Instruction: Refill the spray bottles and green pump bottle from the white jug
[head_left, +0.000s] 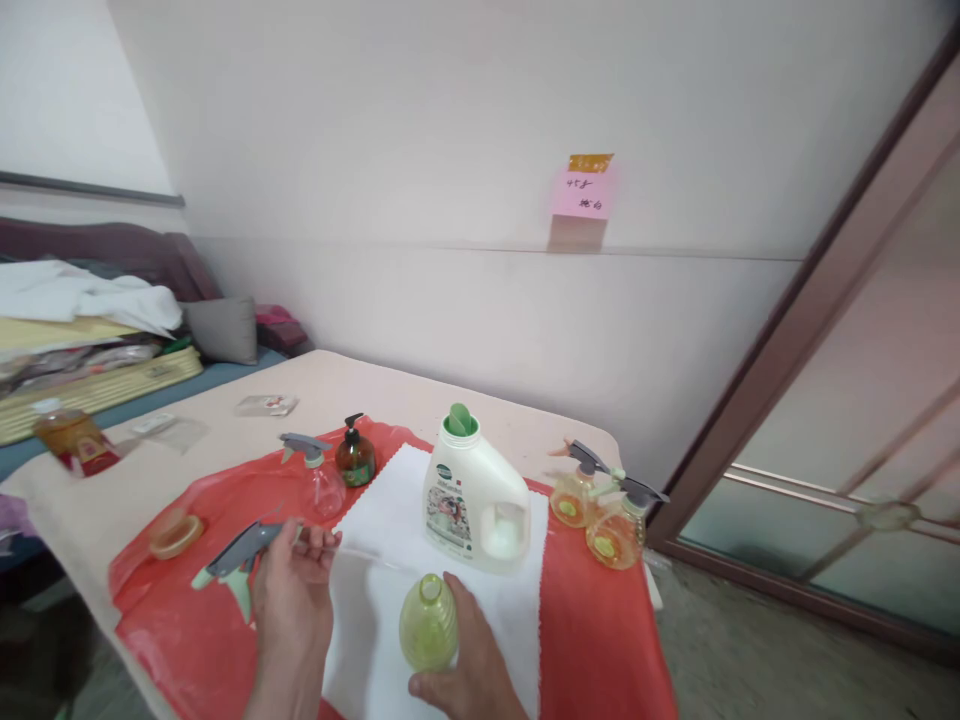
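My left hand (289, 600) is closed around a grey and green trigger sprayer head (234, 562), whose thin clear tube runs to the right over the white cloth (390, 510). My right hand (469, 675) grips a small yellow-green bottle (428, 622) with an open neck, standing upright on the cloth. Just behind it stands a white detergent jug (472, 500) with a green flip cap raised.
A red sheet (600, 640) covers the table. On it are a clear spray bottle (319, 475), a brown pump bottle (355, 455), an orange tape roll (175, 535) and two yellow spray bottles (600, 505) at right. An amber jar (71, 435) is far left. A glass door is at right.
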